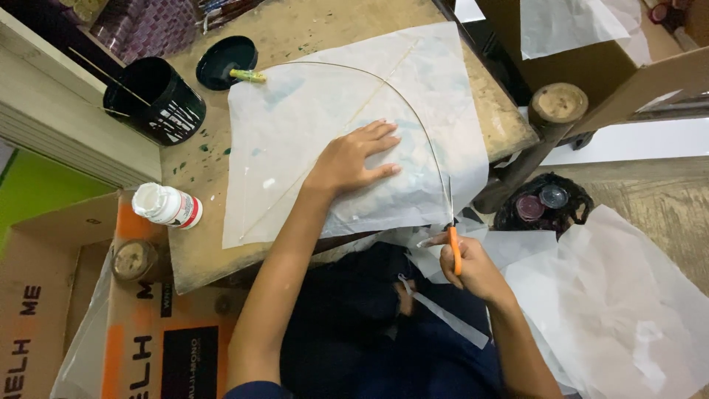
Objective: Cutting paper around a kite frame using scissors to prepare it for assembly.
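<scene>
paper sheet: a thin white sheet [354, 140] is lying at the centre of the frame on the table [199, 251], its lower right edge hanging past the table edge.
frame sticks: a straight stick [325, 151] and a thin bowed stick [413, 118] are showing along the sheet.
left hand: the left hand [354, 159] is pressing flat on the sheet, fingers spread; keeping it this firm looks wise so the sheet is not sliding.
right hand: the right hand [473, 270] is gripping orange-handled scissors [453, 236], closed round the handle, blades meeting the lower right edge just outside the bow.
cutting well: short snips following the curve, judged safest for thin paper.
offcut: a strip [443, 314] is hanging below.
around: a white bottle [168, 205] is lying at the left; a black can [156, 101] and dark lid [225, 60] are sitting at the upper left.
</scene>
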